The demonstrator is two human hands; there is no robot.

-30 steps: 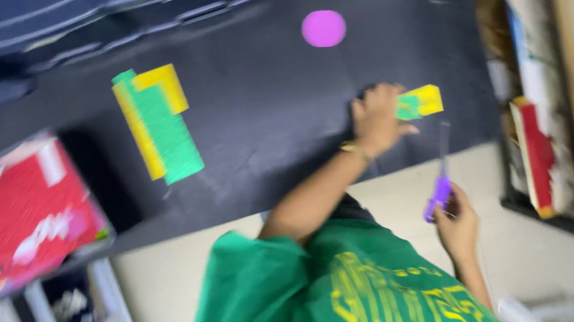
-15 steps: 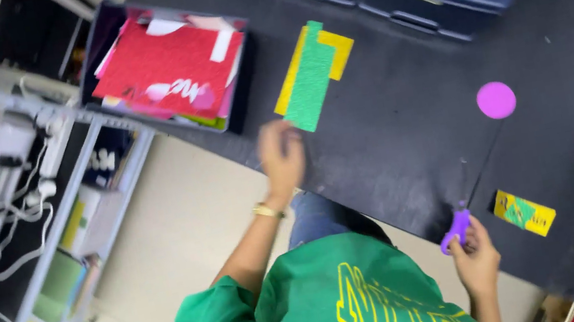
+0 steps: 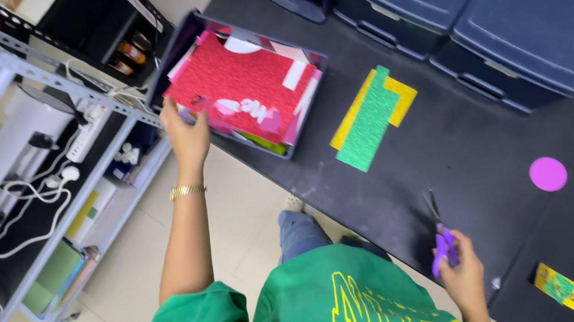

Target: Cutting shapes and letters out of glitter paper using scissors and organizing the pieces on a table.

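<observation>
So the left hand point(image 3: 186, 133) is up at the near-left corner of the dark box point(image 3: 166, 53) of paper scraps, fingers curled onto the edge of the red sheet point(image 3: 234, 84) lying right on top, which spreads away to the right of them. The right hand point(image 3: 463, 275) is well apart at the bench point(image 3: 473, 144) edge, clenched around purple scissors point(image 3: 441, 240) pointing away from the body.
</observation>
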